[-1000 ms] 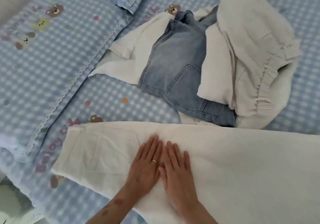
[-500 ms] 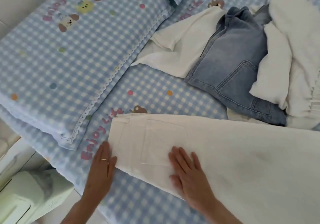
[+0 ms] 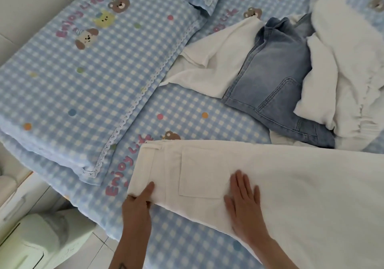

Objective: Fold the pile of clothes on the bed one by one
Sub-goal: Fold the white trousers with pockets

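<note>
White trousers [image 3: 270,175] are lying flat along the near edge of the bed [image 3: 187,111], waistband end toward the pillow [image 3: 83,71]. Left hand [image 3: 137,208] is pinching the waistband's near corner, thumb on top and fingers tucked under; right hand [image 3: 245,202] is pressing flat on the cloth just beside the pocket, fingers spread. Unfolded pile [image 3: 291,71], with denim [image 3: 276,77] in it, is sitting farther back.
</note>
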Action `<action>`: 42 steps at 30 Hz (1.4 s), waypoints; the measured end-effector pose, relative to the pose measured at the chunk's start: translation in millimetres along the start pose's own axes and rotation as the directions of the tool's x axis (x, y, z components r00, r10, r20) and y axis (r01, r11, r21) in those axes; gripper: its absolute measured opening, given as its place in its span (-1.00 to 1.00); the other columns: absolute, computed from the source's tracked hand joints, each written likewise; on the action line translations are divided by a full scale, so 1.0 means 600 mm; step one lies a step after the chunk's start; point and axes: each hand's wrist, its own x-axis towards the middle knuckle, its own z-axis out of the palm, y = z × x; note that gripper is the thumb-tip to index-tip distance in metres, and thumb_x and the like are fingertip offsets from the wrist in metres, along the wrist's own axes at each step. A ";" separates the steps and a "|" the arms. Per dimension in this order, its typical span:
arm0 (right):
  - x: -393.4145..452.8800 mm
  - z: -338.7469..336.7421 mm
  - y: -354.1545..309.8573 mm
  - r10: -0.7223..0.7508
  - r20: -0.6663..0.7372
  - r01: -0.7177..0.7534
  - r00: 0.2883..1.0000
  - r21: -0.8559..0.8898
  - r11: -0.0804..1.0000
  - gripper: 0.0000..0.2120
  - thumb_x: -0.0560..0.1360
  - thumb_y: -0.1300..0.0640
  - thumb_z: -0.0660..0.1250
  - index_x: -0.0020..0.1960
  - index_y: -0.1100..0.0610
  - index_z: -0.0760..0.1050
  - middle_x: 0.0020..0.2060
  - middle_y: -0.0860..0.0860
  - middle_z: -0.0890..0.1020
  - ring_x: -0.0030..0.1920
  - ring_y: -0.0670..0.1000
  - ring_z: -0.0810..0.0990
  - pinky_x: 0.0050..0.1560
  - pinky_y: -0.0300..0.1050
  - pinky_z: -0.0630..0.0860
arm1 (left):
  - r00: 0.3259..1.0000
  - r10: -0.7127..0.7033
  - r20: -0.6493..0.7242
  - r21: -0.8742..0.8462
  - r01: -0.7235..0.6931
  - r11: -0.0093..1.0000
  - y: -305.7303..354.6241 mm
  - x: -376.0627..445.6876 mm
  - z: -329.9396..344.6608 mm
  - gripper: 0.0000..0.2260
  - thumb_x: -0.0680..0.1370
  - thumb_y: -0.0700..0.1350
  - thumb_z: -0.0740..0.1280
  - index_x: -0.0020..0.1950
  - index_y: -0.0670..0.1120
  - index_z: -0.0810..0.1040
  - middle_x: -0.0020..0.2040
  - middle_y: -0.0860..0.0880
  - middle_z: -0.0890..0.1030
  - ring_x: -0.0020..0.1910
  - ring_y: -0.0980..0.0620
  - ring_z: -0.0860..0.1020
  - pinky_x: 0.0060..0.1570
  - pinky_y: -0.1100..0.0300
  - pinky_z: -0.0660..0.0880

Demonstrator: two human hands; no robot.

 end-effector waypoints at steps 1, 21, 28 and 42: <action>-0.005 -0.009 -0.004 0.010 0.053 -0.016 0.999 0.119 0.993 -0.48 0.65 0.01 -0.08 0.54 0.07 -0.16 0.54 -0.02 -0.17 0.53 -0.05 -0.15 0.49 0.03 -0.14 | 0.999 0.032 0.025 -0.046 -0.031 0.998 0.007 -0.024 0.012 -0.81 0.43 -0.22 0.44 0.01 -0.09 0.54 0.04 -0.01 0.66 -0.01 0.02 0.61 -0.07 0.20 0.48; -0.092 -0.286 0.189 0.463 0.063 -0.228 0.884 0.923 0.310 -0.87 0.51 0.18 0.36 -0.20 0.16 0.52 -0.57 -0.10 0.55 -0.58 -0.15 0.47 -0.55 -0.29 0.38 | 0.468 0.428 0.773 0.494 -0.868 0.056 -0.176 -0.230 0.202 -0.14 0.10 -0.34 0.22 0.44 -0.19 0.26 0.43 -0.19 0.31 0.52 0.16 -0.09 0.41 0.13 0.04; -0.161 -0.278 0.397 0.607 0.142 -0.325 0.782 0.924 0.202 -0.76 0.54 0.17 0.30 0.18 0.22 0.52 0.01 0.13 0.66 0.07 0.18 0.61 0.20 0.21 0.49 | 0.348 0.317 0.882 0.371 -0.929 -0.011 -0.254 -0.255 0.214 -0.31 0.26 -0.43 0.25 0.38 -0.16 0.24 0.56 0.09 -0.16 0.51 0.19 -0.16 0.38 0.19 0.02; -0.067 -0.199 0.487 0.576 0.127 -0.413 0.807 0.819 0.398 -0.68 0.60 0.16 0.19 0.32 0.22 0.43 0.21 0.16 0.55 0.19 0.13 0.51 0.23 0.00 0.43 | 0.374 0.152 0.915 0.398 -0.899 -0.183 -0.291 -0.255 0.221 -0.14 0.26 -0.30 0.05 0.55 -0.04 -0.12 0.56 0.09 -0.20 0.52 0.15 -0.17 0.36 0.22 0.04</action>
